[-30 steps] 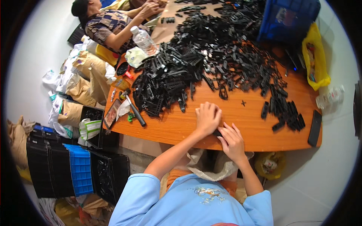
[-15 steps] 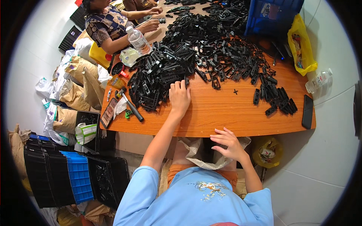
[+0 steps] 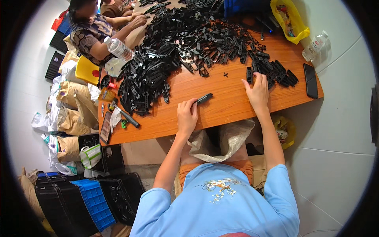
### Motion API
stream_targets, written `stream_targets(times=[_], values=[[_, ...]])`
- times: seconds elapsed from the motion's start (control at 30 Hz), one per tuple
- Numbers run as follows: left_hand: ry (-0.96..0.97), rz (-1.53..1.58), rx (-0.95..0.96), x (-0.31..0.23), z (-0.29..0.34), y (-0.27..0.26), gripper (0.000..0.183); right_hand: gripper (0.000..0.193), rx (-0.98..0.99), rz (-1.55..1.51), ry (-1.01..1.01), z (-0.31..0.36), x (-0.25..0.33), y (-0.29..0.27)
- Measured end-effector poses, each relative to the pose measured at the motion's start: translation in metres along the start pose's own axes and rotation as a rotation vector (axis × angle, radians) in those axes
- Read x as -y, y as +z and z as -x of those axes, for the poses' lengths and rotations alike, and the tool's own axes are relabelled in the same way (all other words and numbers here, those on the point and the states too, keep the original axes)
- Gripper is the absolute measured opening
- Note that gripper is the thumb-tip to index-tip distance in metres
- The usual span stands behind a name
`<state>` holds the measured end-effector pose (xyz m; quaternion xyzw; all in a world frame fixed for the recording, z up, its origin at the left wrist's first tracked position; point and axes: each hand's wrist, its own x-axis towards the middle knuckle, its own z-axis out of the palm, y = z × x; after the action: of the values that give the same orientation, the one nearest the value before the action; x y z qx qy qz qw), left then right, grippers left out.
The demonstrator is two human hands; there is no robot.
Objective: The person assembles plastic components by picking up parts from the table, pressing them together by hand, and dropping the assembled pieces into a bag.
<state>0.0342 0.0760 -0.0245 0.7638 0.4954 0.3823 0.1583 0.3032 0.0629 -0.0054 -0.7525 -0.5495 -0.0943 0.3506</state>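
We look down at a wooden table. Our left hand pinches a slim black piece at one end, near the table's front edge. Our right hand is at the small cluster of black parts to the right, fingers curled — we cannot tell whether they grip one. Beyond both hands spreads a large black heap; a hammer lies at left, a dark phone at right.

Shirt lettering unclear; none readable
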Motion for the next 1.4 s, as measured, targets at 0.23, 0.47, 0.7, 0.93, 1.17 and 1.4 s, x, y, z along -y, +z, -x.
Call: stream_targets(times=[0.23,0.47,0.7,0.93,1.17,1.4], values=[[0.112,-0.011,-0.068,0.004,0.001,0.005,0.023,0.03,0.075,-0.091,-0.061,0.007,-0.016,0.019],[0.168,-0.067,0.05,-0.008,0.005,-0.002,0.037,0.025,0.199,-0.505,0.01,0.029,-0.013,-0.005],[0.078,0.248,0.281,-0.025,0.0,-0.002,0.039,0.024,0.299,-0.528,0.212,0.033,0.005,-0.022],[0.537,-0.135,0.372,-0.018,-0.027,0.008,0.04,0.03,0.253,-0.309,0.029,0.049,0.007,-0.019],[0.283,0.171,0.226,-0.012,-0.014,0.019,0.043,0.033,0.268,-0.558,-0.157,0.074,0.045,-0.006],[0.235,0.225,0.191,-0.009,-0.007,0.014,0.044,0.036,0.306,-0.486,-0.352,0.071,0.052,-0.003]])
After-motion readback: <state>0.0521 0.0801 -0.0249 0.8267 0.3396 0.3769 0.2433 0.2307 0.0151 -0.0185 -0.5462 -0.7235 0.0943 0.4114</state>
